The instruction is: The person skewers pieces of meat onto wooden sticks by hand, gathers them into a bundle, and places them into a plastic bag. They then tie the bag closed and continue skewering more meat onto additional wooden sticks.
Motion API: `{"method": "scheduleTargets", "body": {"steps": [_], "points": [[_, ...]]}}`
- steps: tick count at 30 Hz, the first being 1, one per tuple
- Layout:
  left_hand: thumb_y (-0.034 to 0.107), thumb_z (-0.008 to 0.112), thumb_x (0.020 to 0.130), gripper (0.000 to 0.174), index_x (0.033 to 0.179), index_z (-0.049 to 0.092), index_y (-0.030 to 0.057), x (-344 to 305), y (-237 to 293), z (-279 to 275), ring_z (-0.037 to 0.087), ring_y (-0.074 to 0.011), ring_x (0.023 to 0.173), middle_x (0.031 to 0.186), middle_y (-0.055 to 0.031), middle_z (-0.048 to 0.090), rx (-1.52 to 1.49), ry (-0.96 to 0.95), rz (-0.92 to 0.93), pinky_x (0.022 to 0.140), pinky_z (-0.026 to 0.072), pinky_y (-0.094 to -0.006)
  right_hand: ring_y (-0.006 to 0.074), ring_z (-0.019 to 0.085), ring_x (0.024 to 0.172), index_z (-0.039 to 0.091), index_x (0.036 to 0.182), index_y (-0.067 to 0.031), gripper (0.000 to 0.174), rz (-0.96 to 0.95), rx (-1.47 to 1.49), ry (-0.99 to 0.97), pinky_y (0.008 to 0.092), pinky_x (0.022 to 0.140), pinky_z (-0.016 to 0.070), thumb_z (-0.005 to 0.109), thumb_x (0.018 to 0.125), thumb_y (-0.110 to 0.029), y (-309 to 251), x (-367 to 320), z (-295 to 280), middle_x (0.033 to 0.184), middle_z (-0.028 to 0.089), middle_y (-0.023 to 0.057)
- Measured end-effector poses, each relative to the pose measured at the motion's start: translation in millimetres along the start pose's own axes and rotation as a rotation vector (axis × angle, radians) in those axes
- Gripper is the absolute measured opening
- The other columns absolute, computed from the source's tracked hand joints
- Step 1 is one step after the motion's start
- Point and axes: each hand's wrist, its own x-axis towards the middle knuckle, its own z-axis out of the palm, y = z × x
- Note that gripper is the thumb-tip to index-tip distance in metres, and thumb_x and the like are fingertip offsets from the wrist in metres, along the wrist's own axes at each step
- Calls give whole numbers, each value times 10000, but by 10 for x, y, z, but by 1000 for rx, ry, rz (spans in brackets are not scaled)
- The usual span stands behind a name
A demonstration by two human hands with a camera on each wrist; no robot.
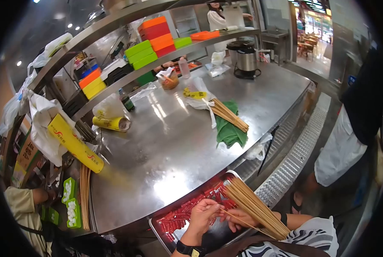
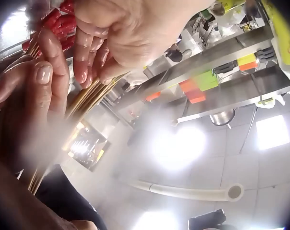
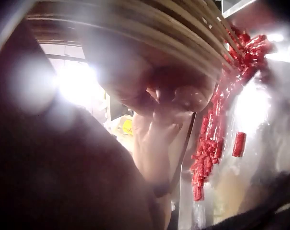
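Observation:
In the head view my left hand is over a metal tray, its thumb and index finger pinching one thin wooden skewer. A thick bundle of wooden skewers slants across my right hand, which grips it from below. Short, glossy red pieces lie heaped in the tray. In the left wrist view both hands meet around the sticks, my left hand above and the right fingers at the left. The right wrist view has the bundle crossing the top, over blurred right fingers.
Behind the tray stretches a steel table. More skewers lie on a green cloth. A yellow roll and green trays of white balls are at the left. A person stands at the right.

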Motion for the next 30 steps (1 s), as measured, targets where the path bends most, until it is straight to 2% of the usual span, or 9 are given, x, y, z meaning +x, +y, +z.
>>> {"method": "scheduleTargets", "body": {"steps": [3, 4, 7, 11, 13, 16, 21, 28, 30], "points": [[58, 597, 822, 78, 851, 532, 26, -45, -21, -64, 602, -205, 729, 795, -129, 616, 175, 41, 37, 673, 484, -306, 82, 520, 543, 516, 1032, -50, 343, 135, 242, 40, 208, 501, 407, 316, 959, -319, -23, -37, -45, 645, 575, 36], [60, 583, 829, 78, 861, 527, 17, -61, -21, -1, 585, -157, 658, 788, -112, 629, 177, 20, 100, 550, 437, -229, 84, 539, 578, 507, 1028, -40, 374, 189, 218, -3, 209, 538, 428, 284, 966, -334, -70, -41, -97, 678, 580, 43], [100, 590, 841, 83, 887, 541, 49, -68, -7, -4, 593, -155, 704, 801, -90, 624, 265, 21, 72, 626, 476, -256, 79, 524, 558, 520, 953, -41, 231, 199, 260, 31, 214, 532, 421, 414, 943, -246, -165, -115, -59, 643, 544, 16], [128, 591, 846, 113, 899, 562, 33, -15, -231, -314, 606, -162, 720, 825, -77, 629, 393, 253, 203, 648, 481, -265, 54, 435, 508, 512, 939, -42, 229, 205, 268, 173, 196, 479, 333, 396, 949, -239, -363, -185, -61, 582, 471, -8], [93, 617, 805, 100, 886, 595, 38, -30, -269, -402, 600, -164, 704, 839, -72, 622, 1186, 329, 448, 637, 478, -270, 52, 419, 494, 514, 961, -23, 226, 226, 274, 260, 186, 478, 323, 389, 947, -211, -353, -181, -78, 568, 459, -11], [80, 649, 749, 120, 860, 610, 55, -38, -279, -352, 597, -227, 711, 814, -89, 594, 1554, 306, 549, 632, 484, -302, 29, 413, 485, 520, 966, -43, 229, 179, 260, 271, 171, 458, 286, 395, 948, -234, -264, -160, -100, 562, 466, -21], [197, 702, 696, 272, 916, 605, 69, -125, -331, -276, 576, -264, 756, 787, -91, 580, 1840, 176, 346, 659, 473, -379, 32, 408, 484, 519, 962, -42, 220, 186, 249, 247, 174, 455, 288, 392, 946, -221, -281, -137, -64, 562, 462, -23], [118, 666, 757, 255, 984, 585, 36, -158, -370, -393, 619, -238, 749, 848, -107, 620, 1512, 216, 191, 673, 502, -312, 45, 400, 485, 508, 964, -15, 230, 214, 203, 135, 194, 464, 314, 383, 957, -208, -251, -99, -10, 567, 445, -16], [76, 606, 824, 213, 1026, 570, 19, -112, -295, -381, 635, -210, 776, 894, -104, 633, 379, 305, 114, 703, 518, -296, 46, 383, 469, 503, 1040, -1, 254, 218, 177, 124, 197, 456, 305, 369, 960, -201, -240, -93, 24, 555, 426, -17]]}}
